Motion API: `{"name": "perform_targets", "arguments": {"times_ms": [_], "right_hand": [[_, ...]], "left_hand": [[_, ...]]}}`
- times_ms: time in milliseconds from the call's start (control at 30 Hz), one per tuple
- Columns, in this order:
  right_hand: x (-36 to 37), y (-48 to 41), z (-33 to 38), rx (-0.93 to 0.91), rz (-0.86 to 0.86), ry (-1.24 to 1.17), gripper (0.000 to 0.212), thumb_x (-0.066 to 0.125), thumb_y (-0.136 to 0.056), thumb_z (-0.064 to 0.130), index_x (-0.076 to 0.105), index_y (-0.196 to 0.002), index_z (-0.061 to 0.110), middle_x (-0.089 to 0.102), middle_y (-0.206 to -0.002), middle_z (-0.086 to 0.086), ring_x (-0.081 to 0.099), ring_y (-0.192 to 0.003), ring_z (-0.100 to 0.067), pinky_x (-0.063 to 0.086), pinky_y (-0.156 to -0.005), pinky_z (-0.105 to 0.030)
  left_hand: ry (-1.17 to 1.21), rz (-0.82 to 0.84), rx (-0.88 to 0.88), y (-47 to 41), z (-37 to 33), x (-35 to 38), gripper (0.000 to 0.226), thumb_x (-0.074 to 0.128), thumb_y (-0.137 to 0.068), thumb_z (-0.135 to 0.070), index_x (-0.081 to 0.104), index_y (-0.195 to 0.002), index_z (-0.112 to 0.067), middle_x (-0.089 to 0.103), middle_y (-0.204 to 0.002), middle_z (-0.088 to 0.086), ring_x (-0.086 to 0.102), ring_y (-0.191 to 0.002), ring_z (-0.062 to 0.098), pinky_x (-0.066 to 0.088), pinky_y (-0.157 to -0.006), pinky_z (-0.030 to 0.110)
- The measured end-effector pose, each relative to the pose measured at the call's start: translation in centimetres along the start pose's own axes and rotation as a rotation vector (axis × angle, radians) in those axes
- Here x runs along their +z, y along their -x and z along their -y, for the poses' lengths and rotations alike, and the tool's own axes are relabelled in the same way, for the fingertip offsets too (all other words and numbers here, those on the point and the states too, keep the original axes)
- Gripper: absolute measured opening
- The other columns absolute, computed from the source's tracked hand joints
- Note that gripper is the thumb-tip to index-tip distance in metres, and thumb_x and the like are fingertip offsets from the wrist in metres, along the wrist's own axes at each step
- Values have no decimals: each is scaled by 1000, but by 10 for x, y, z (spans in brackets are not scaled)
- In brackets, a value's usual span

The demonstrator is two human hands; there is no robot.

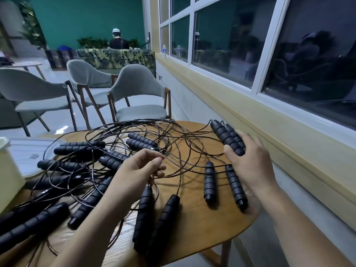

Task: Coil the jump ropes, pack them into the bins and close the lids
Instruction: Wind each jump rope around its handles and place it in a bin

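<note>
Several black jump ropes with ribbed foam handles lie tangled on a round wooden table (202,224). My right hand (248,160) grips a pair of handles (225,135) at the far right of the table, lifted slightly. My left hand (134,170) pinches a thin black cord (173,171) near the table's middle. Two handles (210,182) lie side by side below my right hand. Another pair (154,218) lies near the front edge. A pale bin (7,174) stands at the left edge, with a white lid (25,155) lying flat beside it.
Three grey chairs (138,97) stand beyond the table. A yellow window ledge (269,132) runs along the right, close to the table. A water bottle (164,51) sits on the ledge. A person sits far back behind a leafy-patterned sofa (115,56).
</note>
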State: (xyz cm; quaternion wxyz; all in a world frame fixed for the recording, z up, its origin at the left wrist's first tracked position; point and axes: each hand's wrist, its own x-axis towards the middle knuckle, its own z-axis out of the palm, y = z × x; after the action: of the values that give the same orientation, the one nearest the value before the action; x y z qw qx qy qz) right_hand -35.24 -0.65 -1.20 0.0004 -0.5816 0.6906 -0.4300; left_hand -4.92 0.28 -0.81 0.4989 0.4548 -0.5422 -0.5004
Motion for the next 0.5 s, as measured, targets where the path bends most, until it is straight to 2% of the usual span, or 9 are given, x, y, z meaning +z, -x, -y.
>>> {"name": "perform_targets", "arguments": {"times_ms": [133, 300, 400, 500], "right_hand": [[8, 19, 46, -122, 17, -44, 60, 69, -94, 45, 59, -150, 27, 63, -125, 1, 59, -108, -16, 45, -87, -29], [22, 49, 94, -281, 72, -69, 65, 66, -92, 53, 57, -152, 30, 58, -121, 7, 61, -106, -16, 52, -84, -30], [31, 67, 113, -422, 70, -42, 69, 62, -92, 54, 56, -154, 24, 57, -122, 2, 61, -111, -20, 61, -85, -39], [36, 77, 125, -504, 34, -40, 70, 67, -93, 48, 56, -155, 18, 58, -123, -2, 60, -112, -21, 62, -84, -40]], "left_hand": [[-5, 0, 11, 5, -8, -4, 11, 65, -105, -16, 74, -109, -11, 80, -96, 14, 72, -79, 18, 50, -69, 27], [60, 6, 0, 11, -20, -9, 29, 66, -102, -35, 72, -113, -9, 80, -100, 12, 72, -81, 15, 47, -65, 27], [71, -32, -2, 14, -26, -14, 41, 70, -94, -47, 71, -108, -9, 79, -97, 10, 73, -77, 13, 49, -62, 26], [204, -54, -32, 16, -30, -18, 27, 72, -98, -33, 68, -100, -7, 71, -81, 8, 65, -61, 9, 49, -53, 20]]}}
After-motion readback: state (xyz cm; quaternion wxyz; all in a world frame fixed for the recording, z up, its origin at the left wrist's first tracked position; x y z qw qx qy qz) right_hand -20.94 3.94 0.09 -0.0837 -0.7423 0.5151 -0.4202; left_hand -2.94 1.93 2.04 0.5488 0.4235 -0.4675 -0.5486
